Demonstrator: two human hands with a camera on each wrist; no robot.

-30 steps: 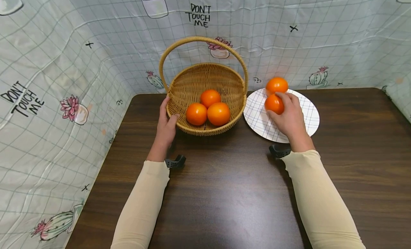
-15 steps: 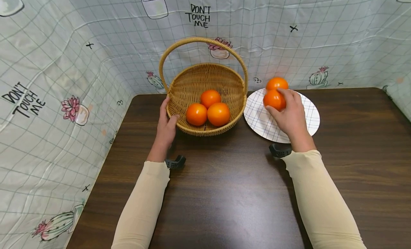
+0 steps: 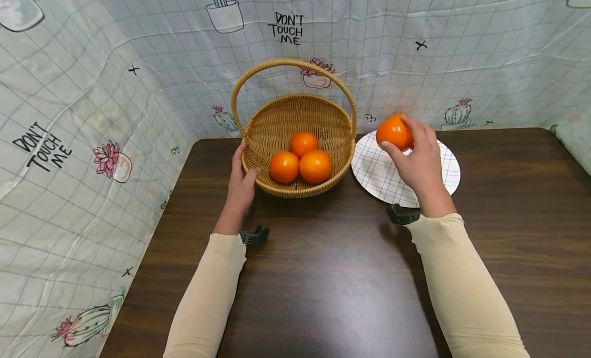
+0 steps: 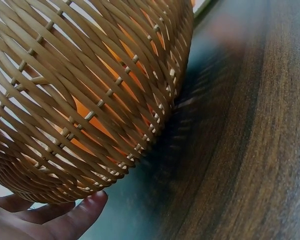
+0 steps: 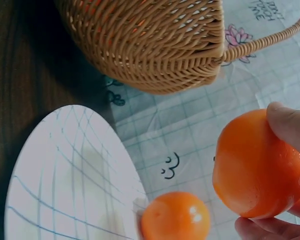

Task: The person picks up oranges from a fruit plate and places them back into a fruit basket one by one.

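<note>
My right hand (image 3: 424, 165) holds a glossy orange persimmon (image 3: 390, 133) between thumb and fingers, raised over the white plate (image 3: 376, 168) with its grid lines. In the right wrist view, a second persimmon (image 5: 175, 217) sits at the plate's far edge; from the head view the held one hides it. My left hand (image 3: 241, 186) grips the left rim of a wicker basket (image 3: 297, 111), thumb over the rim and fingers outside against the weave. Three persimmons (image 3: 316, 166) lie together in the basket, glimpsed through its slats in the left wrist view.
The basket's tall arched handle (image 3: 288, 62) stands up above its opening. Behind and to the left hangs a gridded cloth (image 3: 388, 65) with cactus drawings, close to the back edge of the dark wooden table (image 3: 323, 276). Plate and basket stand nearly side by side.
My right hand has lifted its persimmon up off the plate, until it covers the one behind. The left hand keeps its grip on the basket; the head view has shifted slightly.
</note>
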